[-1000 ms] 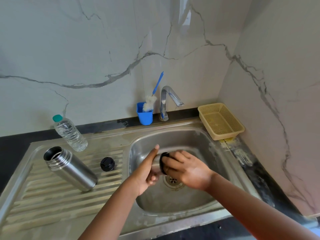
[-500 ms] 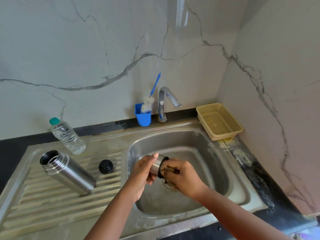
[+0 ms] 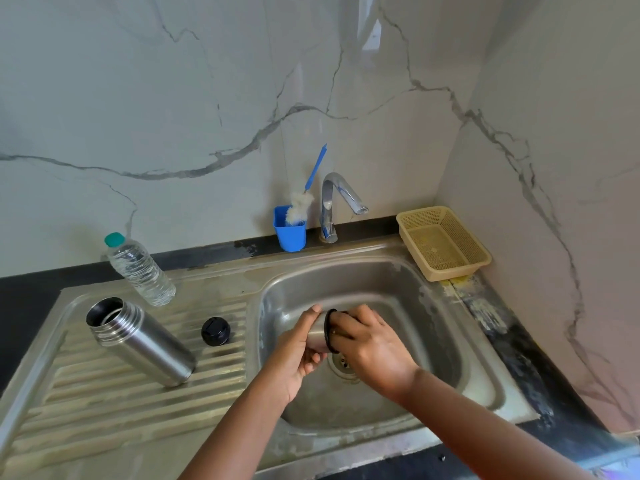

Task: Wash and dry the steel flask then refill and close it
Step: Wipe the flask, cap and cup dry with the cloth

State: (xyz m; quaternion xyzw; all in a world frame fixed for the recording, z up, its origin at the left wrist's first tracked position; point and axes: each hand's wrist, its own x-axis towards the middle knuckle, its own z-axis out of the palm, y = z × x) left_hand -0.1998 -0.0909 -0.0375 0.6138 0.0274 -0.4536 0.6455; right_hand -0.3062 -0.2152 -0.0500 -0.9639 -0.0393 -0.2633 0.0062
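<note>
Your head cam's the only view: wide-angle, looking forward and down over the sink [image 3: 485,386], close above it, tiled wall corner filling the top.

brushed steel flask [image 3: 140,341], matt plastic basket [image 3: 443,242].

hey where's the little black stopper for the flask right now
In the head view, the black stopper sits on the ribbed drainboard left of the sink basin, between the open steel flask and the person's left hand.
</note>
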